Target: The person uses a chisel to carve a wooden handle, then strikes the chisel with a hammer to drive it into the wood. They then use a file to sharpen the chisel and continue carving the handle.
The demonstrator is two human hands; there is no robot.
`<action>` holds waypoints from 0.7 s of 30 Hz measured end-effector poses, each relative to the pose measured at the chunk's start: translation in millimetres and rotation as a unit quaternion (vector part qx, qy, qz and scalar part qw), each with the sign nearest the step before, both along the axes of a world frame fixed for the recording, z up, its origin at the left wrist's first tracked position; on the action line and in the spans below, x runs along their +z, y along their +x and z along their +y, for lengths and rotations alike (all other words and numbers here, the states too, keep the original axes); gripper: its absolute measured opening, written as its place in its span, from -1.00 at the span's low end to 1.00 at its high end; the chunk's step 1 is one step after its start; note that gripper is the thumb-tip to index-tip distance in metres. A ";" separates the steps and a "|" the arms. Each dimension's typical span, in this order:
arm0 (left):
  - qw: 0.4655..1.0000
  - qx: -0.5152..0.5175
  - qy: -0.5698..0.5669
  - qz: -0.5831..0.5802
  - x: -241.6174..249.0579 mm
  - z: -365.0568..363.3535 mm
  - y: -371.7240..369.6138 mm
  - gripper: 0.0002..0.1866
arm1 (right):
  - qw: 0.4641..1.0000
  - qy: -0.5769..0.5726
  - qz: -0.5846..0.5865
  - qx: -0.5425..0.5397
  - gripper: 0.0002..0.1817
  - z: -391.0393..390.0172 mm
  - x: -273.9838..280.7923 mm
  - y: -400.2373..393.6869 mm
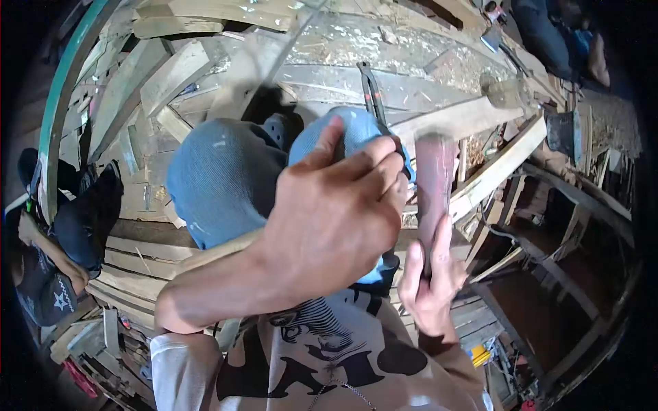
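Observation:
My left hand is over my right knee, back of the hand up. One finger points forward; the others are curled, and what they close on is hidden beneath the hand. A pale wooden strip lies across my lap, partly under my left forearm. My right hand is wrapped round the lower end of a reddish-brown wooden club-like piece, thumb and index finger along it. This piece stands roughly upright in view beside my left hand, its upper end blurred. Black pincers with red on the handles lie beyond my knee.
A pale board and an angled plank lie to the right. Planks and offcuts cover the floor ahead. A green post rises at left. Another person sits at left; one more is at far right.

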State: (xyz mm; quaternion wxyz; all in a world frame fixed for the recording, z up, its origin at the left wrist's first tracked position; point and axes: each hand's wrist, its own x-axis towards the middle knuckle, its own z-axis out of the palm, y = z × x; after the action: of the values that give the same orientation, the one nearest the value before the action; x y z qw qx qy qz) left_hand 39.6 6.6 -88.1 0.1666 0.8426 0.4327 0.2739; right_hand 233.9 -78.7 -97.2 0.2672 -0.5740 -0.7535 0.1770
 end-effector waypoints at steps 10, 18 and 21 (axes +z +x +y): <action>1.000 0.000 -0.015 0.017 9.1 1.6 -0.4 -0.88 | 1.000 -0.006 0.023 -0.012 -0.45 -7.7 0.5 -1.3; 0.999 -0.003 -0.025 0.021 6.7 -1.2 -1.8 -0.88 | 1.000 -0.009 0.018 -0.005 -0.46 -12.3 -1.7 4.3; 0.999 0.001 -0.013 -0.029 1.7 1.2 2.9 -0.90 | 1.000 -0.002 -0.011 0.010 -0.45 19.0 8.2 -6.9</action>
State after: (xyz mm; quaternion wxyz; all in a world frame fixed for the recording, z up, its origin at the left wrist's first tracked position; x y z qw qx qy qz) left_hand 42.5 7.8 -86.4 0.1899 0.8315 0.4321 0.2931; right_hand 227.0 -59.7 -89.0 0.2556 -0.5692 -0.7617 0.1749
